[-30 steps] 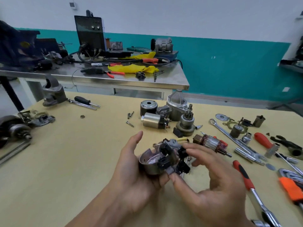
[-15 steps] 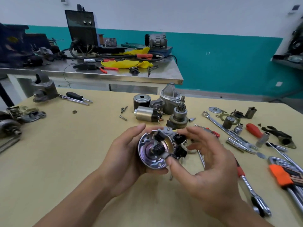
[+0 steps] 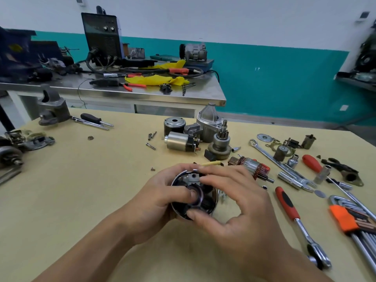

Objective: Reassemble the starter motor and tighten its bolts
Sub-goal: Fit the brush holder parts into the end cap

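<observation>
My left hand [image 3: 156, 202] grips a shiny round end cap [image 3: 213, 197] with a black brush holder [image 3: 192, 178] set inside it, thumb pressed on its centre. My right hand [image 3: 240, 208] pinches the same assembly from the right, fingers over the top and thumb at the lower rim. A yellow lead [image 3: 211, 163] sticks out behind. The armature [image 3: 251, 166] lies just right of the hands. Behind it stand the pinion drive [image 3: 220, 143], the solenoid [image 3: 181, 141], the nose housing [image 3: 208, 123] and the black field case [image 3: 174, 125]. Loose bolts [image 3: 151, 140] lie to the left.
A red-handled ratchet [image 3: 299, 222], a spanner [image 3: 280, 163], sockets [image 3: 323, 174], hex keys [image 3: 354, 222] and small parts crowd the yellow table's [image 3: 81, 180] right side. Screwdrivers [image 3: 93, 121] and other motor parts [image 3: 53, 106] lie at the left. A steel bench [image 3: 122, 92] stands behind.
The brush holder has gone down into the end cap. My left thumb moved onto its centre and my right fingers closed over the top. The view shifted, uncovering the armature.
</observation>
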The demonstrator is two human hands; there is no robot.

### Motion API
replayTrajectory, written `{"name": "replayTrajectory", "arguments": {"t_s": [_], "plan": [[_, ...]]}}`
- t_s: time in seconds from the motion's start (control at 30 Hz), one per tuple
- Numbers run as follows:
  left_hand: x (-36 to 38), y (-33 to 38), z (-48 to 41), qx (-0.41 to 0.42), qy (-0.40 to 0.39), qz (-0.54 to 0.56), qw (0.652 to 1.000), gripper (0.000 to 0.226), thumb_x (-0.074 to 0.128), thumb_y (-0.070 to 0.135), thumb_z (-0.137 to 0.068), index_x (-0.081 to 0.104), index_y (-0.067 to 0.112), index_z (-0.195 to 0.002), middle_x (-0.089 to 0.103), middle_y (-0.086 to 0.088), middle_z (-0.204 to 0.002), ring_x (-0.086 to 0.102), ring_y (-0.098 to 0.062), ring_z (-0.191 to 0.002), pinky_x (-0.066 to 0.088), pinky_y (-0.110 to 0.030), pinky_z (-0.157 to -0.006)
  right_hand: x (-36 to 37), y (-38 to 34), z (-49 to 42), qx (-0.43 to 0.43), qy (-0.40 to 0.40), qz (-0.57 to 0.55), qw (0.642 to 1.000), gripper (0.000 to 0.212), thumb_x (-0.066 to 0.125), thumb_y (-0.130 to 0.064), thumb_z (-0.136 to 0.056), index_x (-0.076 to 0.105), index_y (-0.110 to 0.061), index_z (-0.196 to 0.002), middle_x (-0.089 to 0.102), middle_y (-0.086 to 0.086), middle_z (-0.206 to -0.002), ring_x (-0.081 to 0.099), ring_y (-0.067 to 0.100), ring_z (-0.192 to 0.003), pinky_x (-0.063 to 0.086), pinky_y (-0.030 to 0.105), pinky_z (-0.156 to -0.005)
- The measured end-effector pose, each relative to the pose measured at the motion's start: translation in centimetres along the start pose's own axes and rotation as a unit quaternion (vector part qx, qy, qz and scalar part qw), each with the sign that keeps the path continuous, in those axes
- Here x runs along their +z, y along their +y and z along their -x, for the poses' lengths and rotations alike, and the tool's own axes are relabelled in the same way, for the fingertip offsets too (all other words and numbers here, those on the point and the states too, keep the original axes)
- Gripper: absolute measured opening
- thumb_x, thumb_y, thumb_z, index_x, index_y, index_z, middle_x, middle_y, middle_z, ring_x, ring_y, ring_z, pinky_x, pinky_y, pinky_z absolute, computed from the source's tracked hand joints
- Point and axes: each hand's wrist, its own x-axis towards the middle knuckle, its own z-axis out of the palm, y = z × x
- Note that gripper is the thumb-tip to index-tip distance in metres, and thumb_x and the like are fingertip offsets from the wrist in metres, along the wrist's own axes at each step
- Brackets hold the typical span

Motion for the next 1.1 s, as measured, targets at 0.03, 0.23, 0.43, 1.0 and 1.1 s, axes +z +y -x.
{"name": "replayTrajectory", "arguments": {"t_s": [0.03, 0.23, 0.43, 1.0, 1.1], "plan": [[0.1, -0.1, 0.0, 0.004, 0.001, -0.008, 1.0, 0.057, 0.065, 0.0, -0.062, 0.063, 0.007, -0.119, 0.068, -0.019, -0.102, 0.065, -0.03, -0.09, 0.053, -0.037, -0.068, 0.0, 0.0, 0.1, 0.012, -0.009, -0.007, 1.0, 0.048, 0.088, -0.031, -0.064, 0.075, -0.016, -0.107, 0.067, -0.01, -0.12, 0.058, 0.01, -0.116, 0.046, 0.023, -0.097], [0.2, -0.1, 0.1, -0.005, 0.025, 0.019, 0.999, 0.044, 0.069, 0.0, -0.071, 0.059, 0.002, -0.114, 0.07, -0.02, -0.1, 0.07, -0.034, -0.079, 0.057, -0.038, -0.053, -0.7, 0.6, 0.1, 0.153, -0.03, -0.102, 0.982, 0.044, 0.075, -0.052, -0.074, 0.071, -0.03, -0.113, 0.069, -0.016, -0.112, 0.065, 0.01, -0.108, 0.056, 0.028, -0.079], [0.3, -0.5, -0.1, 0.011, 0.066, -0.035, 0.997, 0.038, 0.076, 0.015, -0.073, 0.065, 0.004, -0.108, 0.072, -0.02, -0.101, 0.073, -0.035, -0.083, 0.059, -0.041, -0.059, -0.1, 0.9, 0.5, 0.204, -0.044, -0.168, 0.963, 0.029, 0.073, -0.038, -0.083, 0.074, -0.035, -0.112, 0.074, -0.018, -0.102, 0.071, 0.007, -0.096, 0.06, 0.025, -0.069], [1.7, -2.2, -0.5, 0.056, 0.236, -0.056, 0.969, 0.016, 0.074, 0.015, -0.085, 0.07, 0.011, -0.101, 0.076, -0.008, -0.083, 0.075, -0.027, -0.071, 0.057, -0.034, -0.051, 0.8, 1.0, 1.0, 0.27, 0.055, -0.24, 0.931, 0.027, 0.076, -0.005, -0.083, 0.079, -0.03, -0.094, 0.077, -0.01, -0.087, 0.075, 0.011, -0.079, 0.059, 0.021, -0.063], [1.7, -2.2, -0.5, 0.058, 0.263, -0.053, 0.962, 0.021, 0.078, 0.019, -0.081, 0.07, 0.014, -0.1, 0.076, -0.008, -0.086, 0.075, -0.024, -0.071, 0.056, -0.032, -0.052, 1.0, 0.8, 1.1, 0.269, 0.057, -0.246, 0.93, 0.026, 0.078, -0.003, -0.081, 0.078, -0.025, -0.096, 0.077, -0.009, -0.087, 0.074, 0.009, -0.083, 0.057, 0.018, -0.064]]}}
